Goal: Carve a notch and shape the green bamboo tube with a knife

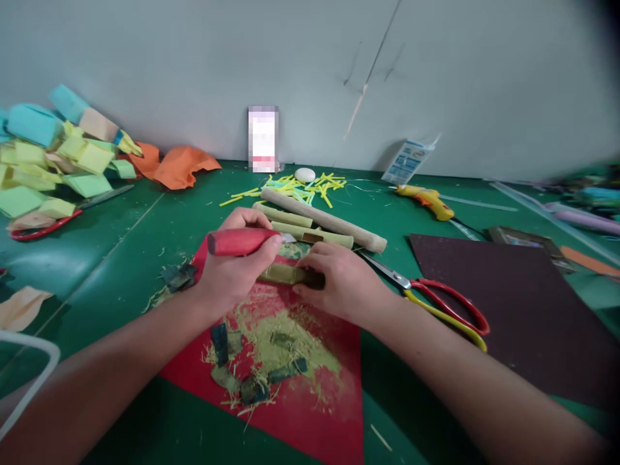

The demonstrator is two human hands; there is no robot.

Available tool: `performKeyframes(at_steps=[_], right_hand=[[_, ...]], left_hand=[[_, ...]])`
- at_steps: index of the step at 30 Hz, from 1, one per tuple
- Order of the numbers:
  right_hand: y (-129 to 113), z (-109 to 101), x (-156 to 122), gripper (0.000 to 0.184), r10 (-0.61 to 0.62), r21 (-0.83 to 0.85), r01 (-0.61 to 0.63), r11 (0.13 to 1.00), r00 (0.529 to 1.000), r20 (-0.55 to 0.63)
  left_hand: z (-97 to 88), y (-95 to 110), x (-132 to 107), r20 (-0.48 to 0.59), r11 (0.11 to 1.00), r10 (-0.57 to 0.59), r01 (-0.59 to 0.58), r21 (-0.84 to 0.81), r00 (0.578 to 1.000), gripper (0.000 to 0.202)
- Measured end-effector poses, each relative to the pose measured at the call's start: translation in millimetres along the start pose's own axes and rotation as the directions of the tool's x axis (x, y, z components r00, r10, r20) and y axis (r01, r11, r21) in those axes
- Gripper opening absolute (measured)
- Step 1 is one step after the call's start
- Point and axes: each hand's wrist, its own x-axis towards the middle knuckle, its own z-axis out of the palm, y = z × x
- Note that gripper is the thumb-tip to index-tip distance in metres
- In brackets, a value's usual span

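Note:
My left hand (pixel 235 268) is wrapped round the red handle of a carving knife (pixel 242 241), whose short blade points right. Just below the blade, my right hand (pixel 334 278) grips a short greenish bamboo piece (pixel 279 274); its dark hollow end lies by the fingers. Under both hands is a red sheet (pixel 334 381) strewn with yellowish shavings (pixel 290 339) and dark green bamboo chips (pixel 252 391). Behind the hands lie cut bamboo tubes (pixel 334 240), one with a slot in it, and a long pale stick (pixel 320 216).
Red-and-yellow-handled scissors (pixel 450 310) lie right of my right hand, near a dark brown board (pixel 508 303). Farther back are a yellow glue gun (pixel 431 201), yellow strips (pixel 314 187) and a phone (pixel 263 139) against the wall. Folded coloured papers (pixel 58 155) pile up at left.

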Motion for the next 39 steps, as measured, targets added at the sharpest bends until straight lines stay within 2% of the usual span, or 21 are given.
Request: performKeyframes(at_steps=[3,5,10,16,19,24,32,37,39], right_hand=[[1,7,-4,0.028,0.016,0.05,-0.016,0.999,1.0,0.002],[2,11,-7,0.029,0.008,0.079,-0.009,0.997,1.0,0.011],[5,15,-5,0.029,-0.02,0.145,0.019,0.989,1.0,0.008],[7,16,-4,0.026,-0.042,0.181,0.041,0.983,0.999,0.0],[8,15,-4,0.024,-0.071,0.176,0.072,0.982,0.997,-0.013],[5,14,-4,0.03,-0.083,0.146,0.081,0.986,0.996,0.011],[1,19,-6,0.027,-0.059,0.133,0.063,0.989,0.998,-0.035],[3,23,-6,0.023,-0.093,0.101,0.101,0.99,0.993,-0.074],[3,24,-7,0.022,-0.092,0.087,0.099,0.991,0.992,-0.082]], left_hand=[[-0.4,2,-5,0.203,0.999,-0.044,0.047,-0.007,0.978,0.023],[-0.2,4,-8,0.28,0.998,-0.037,0.024,0.049,0.959,0.022],[2.9,7,-9,0.273,0.982,-0.051,-0.002,0.191,0.961,0.011],[1.8,-5,-12,0.359,0.991,-0.112,0.075,0.115,0.927,0.019],[2.1,-9,-15,0.384,0.985,-0.138,0.088,0.146,0.913,0.02],[3.6,-12,-12,0.409,0.993,-0.07,0.027,0.111,0.91,0.016],[6.1,-3,-6,0.44,0.963,-0.018,-0.102,0.248,0.898,0.016],[10.1,1,0,0.531,0.928,0.119,-0.284,0.242,0.839,0.014],[10.9,1,1,0.537,0.916,0.153,-0.322,0.237,0.83,0.014]])
